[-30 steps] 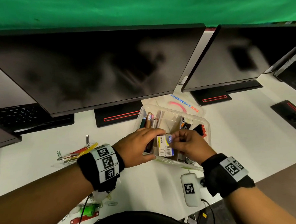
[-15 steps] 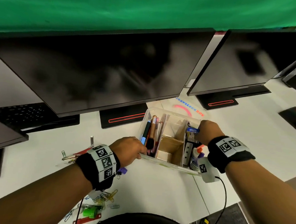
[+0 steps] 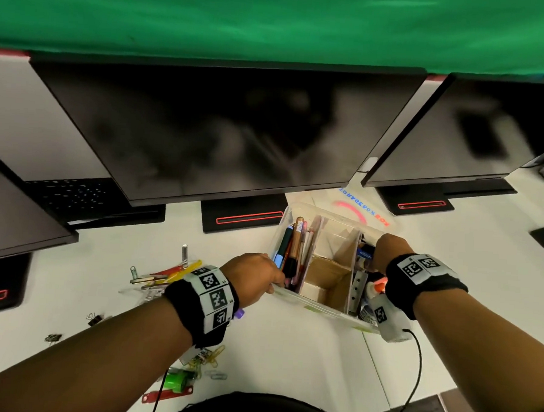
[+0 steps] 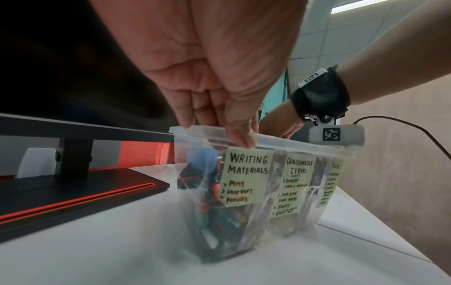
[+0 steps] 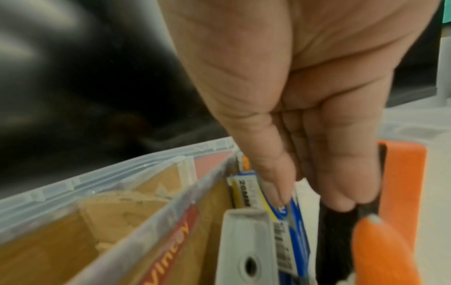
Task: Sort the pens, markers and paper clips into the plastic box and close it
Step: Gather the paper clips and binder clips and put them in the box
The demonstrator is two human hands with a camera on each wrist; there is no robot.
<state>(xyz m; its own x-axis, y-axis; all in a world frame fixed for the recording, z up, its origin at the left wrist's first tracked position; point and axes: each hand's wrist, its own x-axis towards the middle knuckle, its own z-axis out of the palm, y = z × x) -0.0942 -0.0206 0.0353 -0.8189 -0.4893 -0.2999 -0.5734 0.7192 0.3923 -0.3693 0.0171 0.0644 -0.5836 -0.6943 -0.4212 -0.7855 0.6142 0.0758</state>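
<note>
The clear plastic box (image 3: pixel 319 306) stands open on the white table, split into compartments with handwritten labels (image 4: pixel 246 177). Pens and markers (image 3: pixel 293 248) fill its left compartment. My left hand (image 3: pixel 254 277) grips the box's near-left rim (image 4: pixel 280 140), fingers inside and thumb outside. My right hand (image 3: pixel 385 249) reaches down into the right compartment and pinches a small blue-and-yellow paper clip box (image 5: pixel 246 189) between thumb and fingers (image 5: pixel 341 192). More pens (image 3: pixel 172 273) and loose paper clips (image 3: pixel 206 356) lie on the table to the left.
The box's lid (image 3: pixel 359 207) lies flat just behind it. Monitors (image 3: pixel 221 124) overhang the back of the table on black stands (image 3: pixel 245 218). A green item (image 3: pixel 179 380), a red strip (image 3: pixel 166 395) and binder clips (image 3: pixel 94 319) lie near the front-left edge.
A second ago both hands held the paper clip box above the plastic box. My right hand has lowered it into the right compartment, and my left hand has moved to the near-left rim.
</note>
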